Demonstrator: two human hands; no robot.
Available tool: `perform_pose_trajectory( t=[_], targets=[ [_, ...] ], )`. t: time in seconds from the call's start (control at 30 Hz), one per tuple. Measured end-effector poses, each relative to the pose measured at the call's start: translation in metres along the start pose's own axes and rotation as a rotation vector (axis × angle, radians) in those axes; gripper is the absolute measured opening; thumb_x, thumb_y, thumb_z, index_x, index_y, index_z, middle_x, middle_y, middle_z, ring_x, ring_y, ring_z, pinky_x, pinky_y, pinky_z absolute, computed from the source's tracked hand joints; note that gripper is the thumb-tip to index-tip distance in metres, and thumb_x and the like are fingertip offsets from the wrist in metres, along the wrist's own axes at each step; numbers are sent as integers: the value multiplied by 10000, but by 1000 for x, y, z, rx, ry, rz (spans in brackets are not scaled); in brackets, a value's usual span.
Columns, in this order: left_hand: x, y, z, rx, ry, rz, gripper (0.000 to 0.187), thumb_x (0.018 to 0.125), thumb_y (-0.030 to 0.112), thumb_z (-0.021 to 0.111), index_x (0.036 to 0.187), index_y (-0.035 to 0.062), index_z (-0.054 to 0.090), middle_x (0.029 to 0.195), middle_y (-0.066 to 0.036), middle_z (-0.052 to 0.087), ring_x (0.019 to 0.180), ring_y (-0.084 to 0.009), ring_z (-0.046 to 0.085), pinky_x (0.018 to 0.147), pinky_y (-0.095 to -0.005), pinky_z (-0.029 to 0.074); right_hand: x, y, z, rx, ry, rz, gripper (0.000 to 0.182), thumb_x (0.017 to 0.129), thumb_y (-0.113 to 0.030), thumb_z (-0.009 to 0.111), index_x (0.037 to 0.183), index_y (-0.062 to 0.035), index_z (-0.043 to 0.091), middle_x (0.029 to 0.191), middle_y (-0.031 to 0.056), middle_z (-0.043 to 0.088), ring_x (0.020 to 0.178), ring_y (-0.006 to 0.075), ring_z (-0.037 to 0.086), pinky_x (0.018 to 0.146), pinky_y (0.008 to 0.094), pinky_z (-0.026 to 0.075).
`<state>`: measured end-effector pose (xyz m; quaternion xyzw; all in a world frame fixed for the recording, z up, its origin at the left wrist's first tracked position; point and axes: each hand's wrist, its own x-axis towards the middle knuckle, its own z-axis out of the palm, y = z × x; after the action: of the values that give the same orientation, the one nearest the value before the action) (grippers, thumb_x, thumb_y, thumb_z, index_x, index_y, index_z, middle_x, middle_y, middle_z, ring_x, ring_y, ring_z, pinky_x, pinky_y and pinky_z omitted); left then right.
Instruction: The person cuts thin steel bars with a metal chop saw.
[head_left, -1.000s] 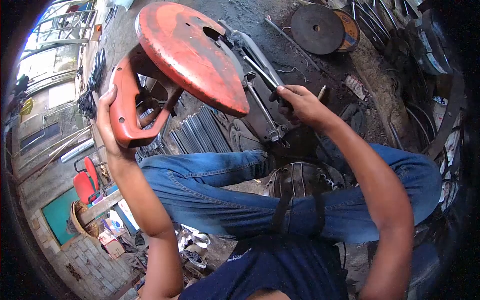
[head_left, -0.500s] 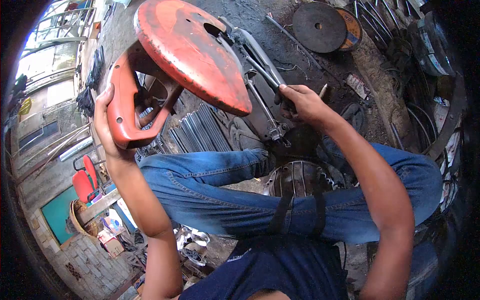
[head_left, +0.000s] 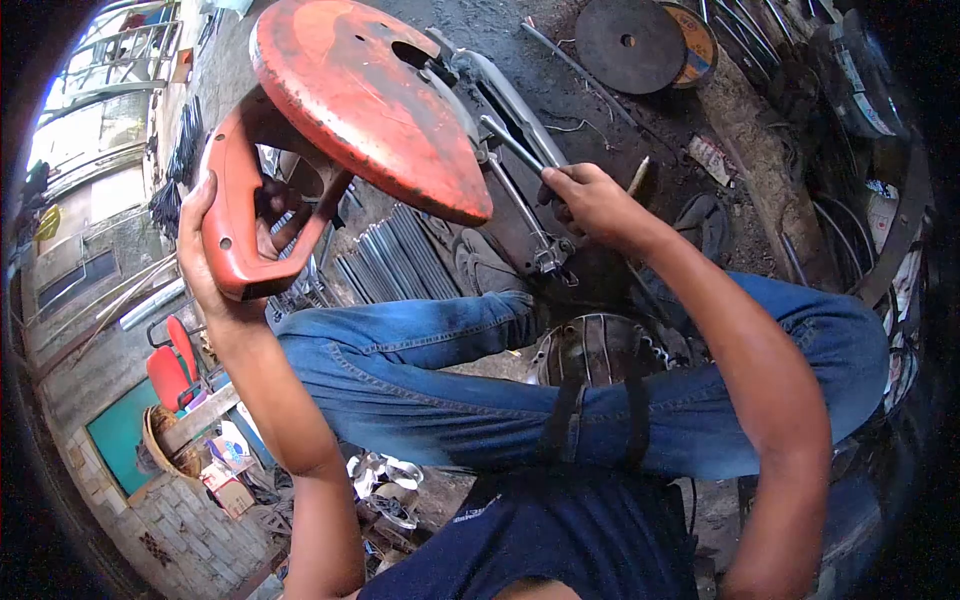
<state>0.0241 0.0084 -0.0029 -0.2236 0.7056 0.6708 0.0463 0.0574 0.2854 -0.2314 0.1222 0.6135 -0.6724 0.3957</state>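
My left hand (head_left: 198,245) is wrapped around the red handle (head_left: 228,205) of a cut-off saw, with fingers showing through the grip opening. The saw's worn red blade guard (head_left: 370,110) tilts above the floor and hides most of what lies behind it. My right hand (head_left: 592,205) is closed on a thin metal rod (head_left: 515,143). That rod's far end points toward the lower edge of the guard, near the saw's clamp. A clamp screw (head_left: 520,205) runs along the saw base between the guard and my right hand.
Several cut metal rods (head_left: 390,262) lie bundled beside my sandalled foot (head_left: 490,270). A dark cutting disc (head_left: 632,47) overlaps another at the back. A wooden beam (head_left: 755,150) lies at right. A round metal part (head_left: 600,350) sits between my legs.
The whole view has shifted slightly left. The rod in my right hand has changed angle a little, and its tip shows more plainly. Both hands keep their grips.
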Motion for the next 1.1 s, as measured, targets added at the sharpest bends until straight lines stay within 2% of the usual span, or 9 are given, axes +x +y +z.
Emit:
perform_pose_trajectory(
  t=[0.17,0.23,0.37,0.43,0.47,0.53,0.63,0.73,1.1],
  targets=[
    [2,-2,-7,-88,-108,-25,483,880,369,556,1243,52,522,985,-126,620,882,-279,629,760,-531,566,-1,-6,5,-29,56,-21,402,971,-420,513,910,-42,635,654,-14,491,540,91,443,461,275,352],
    [1,-1,-4,-98,-109,-34,485,873,376,563,1235,55,528,973,-120,621,880,-283,629,761,-533,560,1,-6,5,-97,67,-47,484,976,-396,494,1004,57,663,772,122,650,701,194,589,675,373,469],
    [-4,0,5,-75,-61,-32,509,865,389,560,1247,55,525,989,-122,623,892,-287,628,770,-541,550,5,-5,11,-131,89,-91,444,976,-397,509,865,13,637,614,52,522,553,141,494,519,333,398],
    [-4,-1,7,-80,-73,-4,573,865,403,557,1316,61,468,1151,-123,570,998,-302,611,788,-523,559,11,-1,16,-400,217,-271,469,978,-369,502,831,59,627,602,170,546,546,247,532,567,401,431],
    [-5,-1,6,-79,-75,-5,573,865,403,557,1316,61,468,1151,-123,570,998,-302,611,788,-523,559,13,1,17,-399,219,-270,469,978,-369,502,831,59,627,602,170,546,546,247,532,567,401,431],
    [-6,-1,5,-91,-97,-25,585,869,402,546,1339,65,455,1201,-132,560,1049,-315,603,821,-538,548,10,-4,20,-439,213,-223,440,975,-321,491,839,74,627,678,292,574,646,398,608,658,477,457],
    [-5,-2,2,-82,-85,-39,600,870,402,544,1355,63,437,1223,-140,550,1065,-322,598,851,-541,540,0,-4,23,-509,217,-341,349,955,-242,484,871,55,646,763,330,598,794,453,629,724,512,463],
    [-10,-1,10,-106,-133,-75,615,872,402,543,1368,62,417,1253,-153,532,1087,-333,588,881,-541,531,-10,-12,29,-540,232,-327,288,915,-161,476,846,67,637,816,353,589,885,473,608,778,532,457],
    [-5,0,0,-67,-132,-88,571,888,415,503,1324,46,474,1158,-171,595,1069,-313,591,913,-541,496,-1,6,38,-562,298,-455,225,864,-95,478,770,70,596,744,340,591,785,500,610,696,534,495]
  ],
)
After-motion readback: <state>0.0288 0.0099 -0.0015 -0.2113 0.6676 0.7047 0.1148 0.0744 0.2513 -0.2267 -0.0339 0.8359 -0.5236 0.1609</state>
